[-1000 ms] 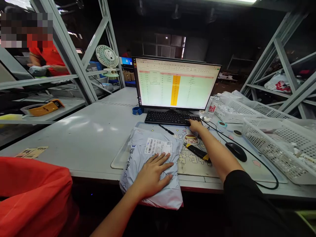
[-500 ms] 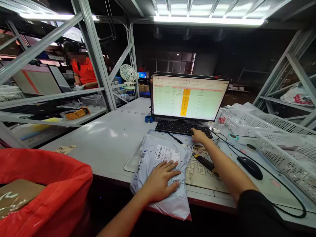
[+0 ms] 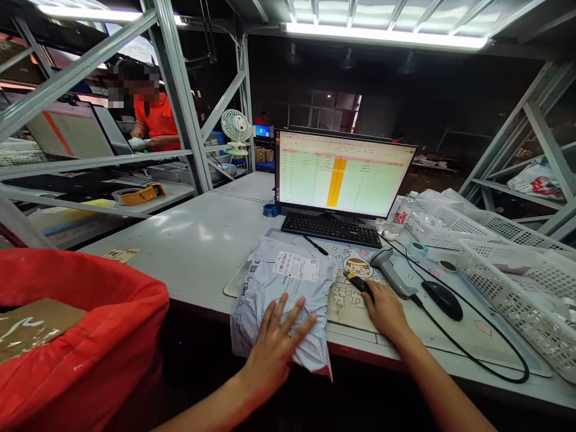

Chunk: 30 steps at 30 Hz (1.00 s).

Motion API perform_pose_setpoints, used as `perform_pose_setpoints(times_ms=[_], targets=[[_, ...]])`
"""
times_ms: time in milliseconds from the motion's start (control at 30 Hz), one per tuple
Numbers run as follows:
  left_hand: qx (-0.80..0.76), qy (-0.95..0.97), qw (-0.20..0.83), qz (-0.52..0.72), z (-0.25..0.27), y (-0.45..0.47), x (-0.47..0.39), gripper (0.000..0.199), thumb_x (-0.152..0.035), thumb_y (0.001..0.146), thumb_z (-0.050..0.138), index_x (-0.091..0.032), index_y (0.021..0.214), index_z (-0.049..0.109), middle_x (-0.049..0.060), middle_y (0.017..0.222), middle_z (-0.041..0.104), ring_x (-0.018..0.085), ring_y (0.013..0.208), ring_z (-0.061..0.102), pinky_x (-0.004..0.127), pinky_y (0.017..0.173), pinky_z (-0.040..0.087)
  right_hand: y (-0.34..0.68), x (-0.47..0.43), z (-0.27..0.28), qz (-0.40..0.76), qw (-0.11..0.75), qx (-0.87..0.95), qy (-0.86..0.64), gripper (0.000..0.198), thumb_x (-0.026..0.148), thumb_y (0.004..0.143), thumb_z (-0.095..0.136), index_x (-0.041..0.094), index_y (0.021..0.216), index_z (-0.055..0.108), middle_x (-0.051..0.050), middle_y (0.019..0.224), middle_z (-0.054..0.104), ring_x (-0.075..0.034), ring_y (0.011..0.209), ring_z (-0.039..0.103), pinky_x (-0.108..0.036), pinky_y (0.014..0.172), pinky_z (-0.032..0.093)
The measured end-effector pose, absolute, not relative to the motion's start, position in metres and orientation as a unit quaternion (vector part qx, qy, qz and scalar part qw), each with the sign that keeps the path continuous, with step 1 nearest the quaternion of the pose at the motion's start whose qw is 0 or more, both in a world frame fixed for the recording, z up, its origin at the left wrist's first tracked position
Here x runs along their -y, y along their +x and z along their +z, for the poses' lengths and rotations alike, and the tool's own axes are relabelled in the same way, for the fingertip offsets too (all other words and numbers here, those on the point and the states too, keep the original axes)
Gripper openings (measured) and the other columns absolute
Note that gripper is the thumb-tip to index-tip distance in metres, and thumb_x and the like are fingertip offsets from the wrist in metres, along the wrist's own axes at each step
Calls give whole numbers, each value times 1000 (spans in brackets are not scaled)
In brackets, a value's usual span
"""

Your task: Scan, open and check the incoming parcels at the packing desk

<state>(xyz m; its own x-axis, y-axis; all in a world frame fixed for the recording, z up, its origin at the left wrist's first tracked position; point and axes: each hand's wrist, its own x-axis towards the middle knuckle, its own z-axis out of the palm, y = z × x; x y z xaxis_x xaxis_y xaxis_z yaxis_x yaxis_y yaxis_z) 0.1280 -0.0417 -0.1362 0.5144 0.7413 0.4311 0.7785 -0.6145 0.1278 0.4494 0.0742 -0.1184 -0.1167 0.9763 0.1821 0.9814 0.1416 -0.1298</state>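
A grey-white plastic mailer bag point(image 3: 256, 300) with a printed label point(image 3: 297, 266) lies on the front of the desk, its near end hanging past the edge. My left hand point(image 3: 274, 345) rests on its lower part, fingers spread flat. To the right, my right hand point(image 3: 387, 312) has its fingers closed round the rear end of a black-and-yellow utility knife point(image 3: 359, 282), which lies on the cartoon desk mat point(image 3: 348, 303). Close by that hand is a grey barcode scanner point(image 3: 392, 273) with a black cable. Beyond the bag are a black pen point(image 3: 315, 245) and a keyboard point(image 3: 330, 229).
A monitor point(image 3: 344, 174) showing a spreadsheet stands at the back. White perforated baskets point(image 3: 508, 294) and a black mouse point(image 3: 443, 300) are on the right. A red sack point(image 3: 121, 318) holding a brown package stands front left. A person in red point(image 3: 157, 123) works beyond the metal frame.
My right hand has left the keyboard and come back toward me onto the utility knife. My left hand has slid nearer the bag's lower end, its fingers spread wider.
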Motion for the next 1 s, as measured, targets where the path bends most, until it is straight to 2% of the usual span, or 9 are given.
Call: perform_pose_setpoints(times_ms=[100, 167, 233, 300, 367, 433, 600, 767, 1000], targets=[[464, -816, 59, -341, -133, 102, 23, 91, -1, 70, 61, -26, 157, 54, 11, 159, 57, 38, 149, 52, 55, 124, 43, 448, -79, -120, -8, 140, 743, -655, 50, 30, 108, 37, 12, 149, 61, -17, 145, 67, -33, 135, 61, -46, 118, 47], [494, -752, 30, -435, -105, 79, 7, 61, -9, 78, 55, -21, 136, 69, 9, 125, 77, 30, 113, 75, 39, 97, 60, 449, -79, -113, 1, 189, 737, -649, 51, 29, 107, 35, 11, 147, 62, -19, 140, 69, -34, 130, 64, -49, 117, 48], [563, -629, 10, -536, -67, 57, -7, 23, -26, 84, 60, -18, 101, 74, 3, 76, 72, 24, 69, 68, 30, 63, 51, 448, -73, -97, 16, 268, 739, -618, 52, 30, 107, 33, 11, 147, 61, -20, 139, 69, -34, 127, 66, -50, 114, 51], [590, -522, 4, -616, -33, 45, -18, 27, -42, 85, 64, -19, 71, 62, -1, 58, 54, 18, 57, 53, 27, 54, 39, 438, -58, -70, 31, 353, 759, -546, 51, 33, 109, 34, 14, 150, 59, -18, 139, 69, -32, 123, 68, -49, 110, 54], [587, -473, -11, -657, -10, 44, -24, 41, -52, 86, 64, -20, 64, 52, -2, 56, 46, 15, 56, 45, 27, 53, 33, 416, -39, -36, 33, 404, 796, -450, 49, 36, 112, 38, 21, 153, 58, -14, 135, 71, -29, 114, 72, -45, 102, 58], [570, -463, -34, -678, 1, 55, -27, 43, -56, 87, 64, -19, 66, 54, -1, 61, 51, 15, 61, 46, 26, 56, 36, 387, -18, -4, 18, 403, 842, -358, 46, 33, 113, 42, 27, 155, 57, -11, 127, 72, -25, 102, 72, -39, 92, 60], [530, -479, -112, -690, 1, 82, -21, 49, -63, 85, 66, -15, 77, 65, 6, 79, 69, 21, 79, 61, 27, 69, 49, 339, -2, 28, -50, 299, 917, -258, 48, 29, 113, 44, 29, 159, 56, -9, 110, 69, -20, 88, 68, -30, 74, 56], [552, -414, -169, -703, -14, 57, -28, 65, -76, 77, 75, -11, 83, 71, 10, 87, 74, 25, 91, 66, 29, 82, 55, 391, -32, -1, -95, 213, 888, -395, 49, 33, 111, 42, 34, 158, 59, -9, 111, 70, -22, 85, 68, -30, 69, 53], [588, -406, -271, -645, -53, 41, -66, 46, -58, 83, 80, -13, 92, 72, 9, 84, 75, 31, 100, 71, 39, 96, 59, 456, -53, -55, -64, 125, 813, -565, 53, 38, 111, 38, 33, 161, 56, -13, 130, 67, -30, 104, 70, -38, 77, 57]])
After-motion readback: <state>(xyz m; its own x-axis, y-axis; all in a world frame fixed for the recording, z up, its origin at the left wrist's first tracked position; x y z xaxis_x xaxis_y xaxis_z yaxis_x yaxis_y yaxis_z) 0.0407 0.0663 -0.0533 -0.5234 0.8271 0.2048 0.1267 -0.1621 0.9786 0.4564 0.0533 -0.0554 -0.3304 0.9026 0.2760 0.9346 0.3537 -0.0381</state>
